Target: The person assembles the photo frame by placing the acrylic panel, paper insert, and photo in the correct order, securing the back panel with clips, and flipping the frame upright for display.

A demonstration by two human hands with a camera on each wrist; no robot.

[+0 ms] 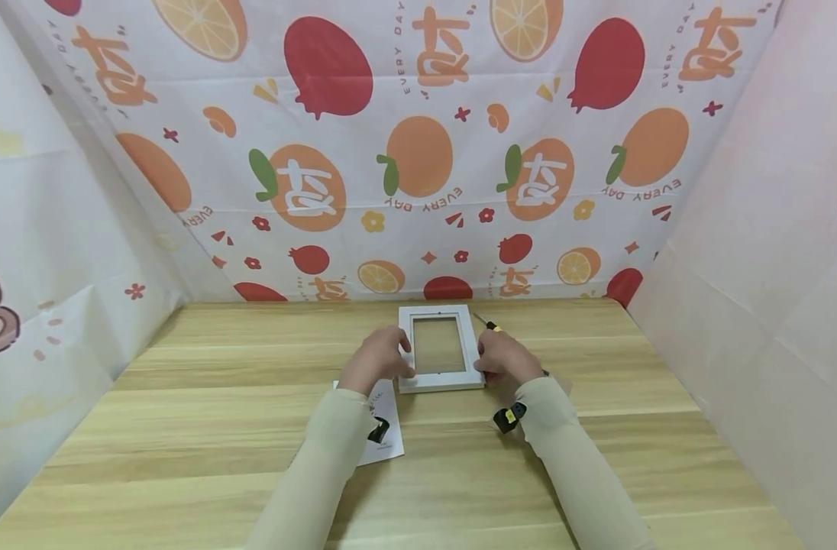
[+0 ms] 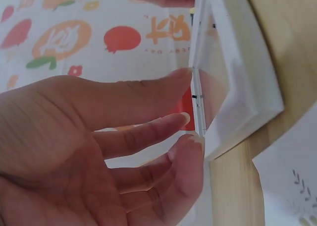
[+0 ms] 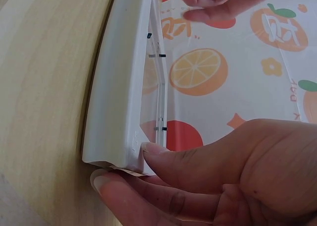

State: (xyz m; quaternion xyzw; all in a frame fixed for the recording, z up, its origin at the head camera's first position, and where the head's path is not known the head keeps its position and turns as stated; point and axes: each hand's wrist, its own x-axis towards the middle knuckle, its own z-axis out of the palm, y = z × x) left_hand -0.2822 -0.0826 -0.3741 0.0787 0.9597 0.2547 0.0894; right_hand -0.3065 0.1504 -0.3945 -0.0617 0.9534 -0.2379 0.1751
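We see the right hand (image 1: 506, 357) with its grip closed on the right side of the frame (image 1: 442, 380), thumb above, fingers below. The left hand (image 1: 376, 357) is released, fingers loosely bent at the left side; contact we cannot tell. The frame lies between them on the table (image 1: 185, 428). A sleeve (image 1: 322, 451) partly hides the paper (image 1: 394, 439).

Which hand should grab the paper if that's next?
Probably the left hand: the paper lies close by its wrist. The right hand is farther off, across the white frame, and pinches that frame's corner.
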